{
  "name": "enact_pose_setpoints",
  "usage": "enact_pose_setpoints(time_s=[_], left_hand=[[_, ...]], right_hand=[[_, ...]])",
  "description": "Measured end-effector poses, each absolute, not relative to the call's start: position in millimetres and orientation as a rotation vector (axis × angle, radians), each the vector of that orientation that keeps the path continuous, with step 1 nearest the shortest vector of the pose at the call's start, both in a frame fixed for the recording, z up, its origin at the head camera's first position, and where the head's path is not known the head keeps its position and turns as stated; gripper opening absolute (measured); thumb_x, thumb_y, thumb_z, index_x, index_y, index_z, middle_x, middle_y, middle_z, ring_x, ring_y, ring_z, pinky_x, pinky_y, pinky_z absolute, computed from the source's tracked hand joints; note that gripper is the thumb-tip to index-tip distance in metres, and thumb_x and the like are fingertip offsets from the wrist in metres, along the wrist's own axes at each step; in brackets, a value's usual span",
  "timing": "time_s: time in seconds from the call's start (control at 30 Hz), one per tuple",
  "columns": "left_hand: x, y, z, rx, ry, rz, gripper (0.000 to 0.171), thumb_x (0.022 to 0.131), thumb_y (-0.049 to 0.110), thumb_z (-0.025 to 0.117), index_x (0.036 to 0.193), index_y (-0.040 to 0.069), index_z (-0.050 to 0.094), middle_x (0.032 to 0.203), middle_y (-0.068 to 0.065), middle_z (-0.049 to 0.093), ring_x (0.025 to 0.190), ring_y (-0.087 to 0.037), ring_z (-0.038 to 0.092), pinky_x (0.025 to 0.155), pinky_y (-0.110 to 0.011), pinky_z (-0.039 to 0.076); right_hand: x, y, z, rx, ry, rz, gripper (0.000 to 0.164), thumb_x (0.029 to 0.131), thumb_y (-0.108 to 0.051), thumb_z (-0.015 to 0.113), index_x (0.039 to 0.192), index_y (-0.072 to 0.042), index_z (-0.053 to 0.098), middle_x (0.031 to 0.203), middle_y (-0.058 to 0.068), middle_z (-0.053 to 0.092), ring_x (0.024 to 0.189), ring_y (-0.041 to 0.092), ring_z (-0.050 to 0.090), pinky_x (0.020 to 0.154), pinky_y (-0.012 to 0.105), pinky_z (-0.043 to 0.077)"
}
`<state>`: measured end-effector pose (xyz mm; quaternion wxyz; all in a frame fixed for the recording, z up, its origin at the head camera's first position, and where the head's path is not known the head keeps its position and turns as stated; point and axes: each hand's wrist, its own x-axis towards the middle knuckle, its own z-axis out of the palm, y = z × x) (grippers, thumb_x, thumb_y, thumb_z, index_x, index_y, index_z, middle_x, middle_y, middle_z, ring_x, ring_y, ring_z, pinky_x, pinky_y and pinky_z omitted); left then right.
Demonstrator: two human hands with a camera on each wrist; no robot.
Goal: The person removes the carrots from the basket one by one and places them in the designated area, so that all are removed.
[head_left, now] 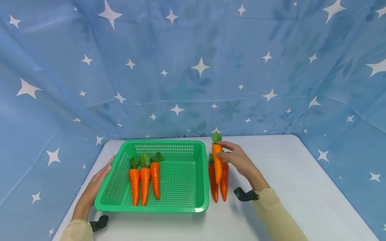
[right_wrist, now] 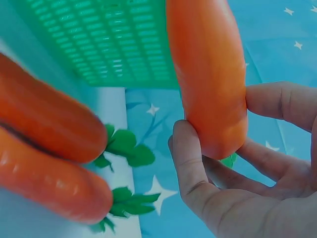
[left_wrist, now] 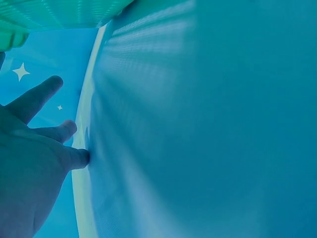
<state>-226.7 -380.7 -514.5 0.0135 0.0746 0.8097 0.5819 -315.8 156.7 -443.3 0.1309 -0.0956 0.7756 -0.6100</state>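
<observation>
My right hand (head_left: pixel 239 159) pinches an orange carrot (head_left: pixel 217 162) near its leafy top, fingers and thumb around its thick end in the right wrist view. This carrot is raised over two more carrots (head_left: pixel 224 182) on the table, just right of a green plastic basket (head_left: pixel 150 209). Inside the basket, on its left half, three carrots (head_left: pixel 145 185) lie side by side, leaves toward the back. Along the basket's left side rests my left hand (head_left: pixel 95 184), its fingers extended by the rim. Spread fingers of that hand (left_wrist: pixel 34 153) show in the left wrist view.
The white table (head_left: pixel 271 167) has a blue curtain (head_left: pixel 193 83) with white stars behind it and at both sides. A dark wrist-worn camera (head_left: pixel 245 194) sits on the right wrist, another (head_left: pixel 100 223) on the left.
</observation>
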Motion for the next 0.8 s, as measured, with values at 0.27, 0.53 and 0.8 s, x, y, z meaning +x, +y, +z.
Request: enact_pose_setpoints(time_s=[0.27, 0.53, 0.8], left_hand=[[-227, -381, -514, 0.228, 2.533, 1.807, 0.057, 0.121, 0.038, 0.029, 0.174, 0.024, 0.014, 0.179, 0.0, 0.004, 0.145, 0.017, 0.015, 0.102, -0.003, 0.027], [-228, -381, -512, 0.265, 2.517, 1.814, 0.057, 0.121, 0.037, 0.028, 0.174, 0.024, 0.011, 0.179, 0.003, 0.004, 0.147, 0.015, 0.015, 0.103, -0.003, 0.027], [-226, -380, -515, 0.304, 2.501, 1.822, 0.057, 0.121, 0.035, 0.026, 0.174, 0.025, 0.01, 0.179, 0.006, 0.003, 0.145, 0.017, 0.015, 0.103, -0.003, 0.027]], right_hand=[[-309, 173, -453, -0.237, 2.3, -1.74, 0.057, 0.103, -0.012, 0.066, 0.156, 0.001, 0.052, 0.156, 0.024, 0.051, 0.121, 0.034, 0.063, 0.102, 0.047, 0.056], [-304, 195, -465, -0.157, 2.359, -1.703, 0.056, 0.103, -0.012, 0.065, 0.156, 0.002, 0.052, 0.155, 0.026, 0.051, 0.123, 0.036, 0.062, 0.103, 0.048, 0.055], [-300, 208, -481, -0.068, 2.372, -1.674, 0.058, 0.103, -0.011, 0.065, 0.157, 0.002, 0.05, 0.157, 0.029, 0.048, 0.118, 0.036, 0.065, 0.105, 0.054, 0.053]])
